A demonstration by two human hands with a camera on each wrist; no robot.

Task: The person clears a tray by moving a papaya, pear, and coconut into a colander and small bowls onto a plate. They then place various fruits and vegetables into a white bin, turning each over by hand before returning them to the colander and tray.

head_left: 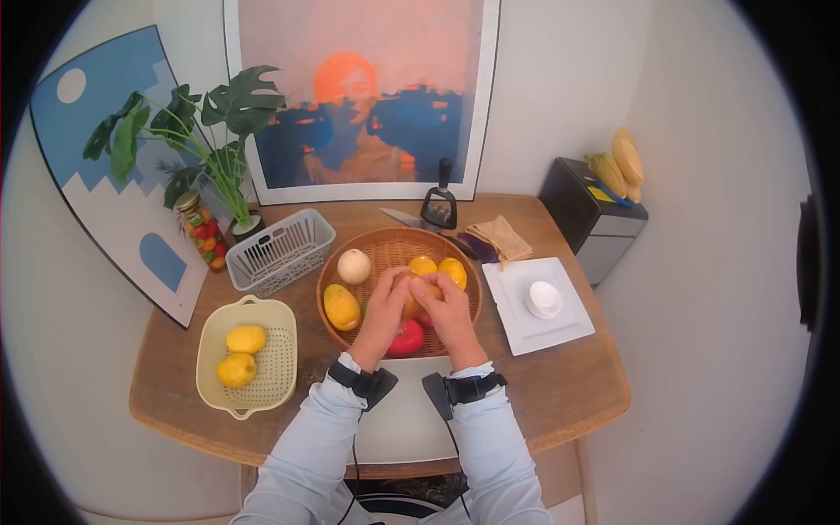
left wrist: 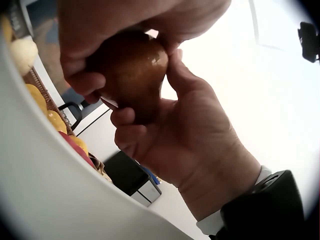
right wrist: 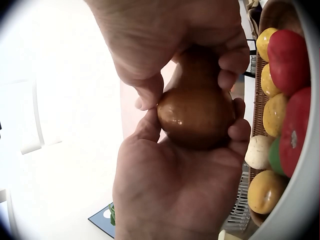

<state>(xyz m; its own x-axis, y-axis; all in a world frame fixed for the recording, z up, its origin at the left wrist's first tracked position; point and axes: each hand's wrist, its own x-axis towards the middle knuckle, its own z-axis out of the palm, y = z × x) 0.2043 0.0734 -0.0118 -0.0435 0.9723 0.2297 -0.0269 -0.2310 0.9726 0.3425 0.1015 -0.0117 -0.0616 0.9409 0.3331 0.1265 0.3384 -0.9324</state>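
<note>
Both hands hold a brown-orange butternut squash (right wrist: 200,115) above the wicker basket (head_left: 472,328). My left hand (head_left: 382,313) has its fingers curled round the wide bulb. My right hand (head_left: 452,317) grips the narrower neck, as the left wrist view shows, where the squash (left wrist: 131,70) appears between the right hand (left wrist: 185,132) and the left hand (left wrist: 115,22). In the basket lie a white round vegetable (head_left: 353,266), a large yellow fruit (head_left: 341,306), smaller yellow fruits (head_left: 453,272) and red produce (head_left: 407,339), partly hidden by the hands.
At left, a pale yellow basket (head_left: 206,359) holds two lemons (head_left: 236,369); behind it are a grey basket (head_left: 280,254), a jar (head_left: 201,232) and a plant (head_left: 241,188). At right stand a white plate (head_left: 525,337) with a bowl (head_left: 544,299), a cloth (head_left: 499,238) and a knife (head_left: 401,217).
</note>
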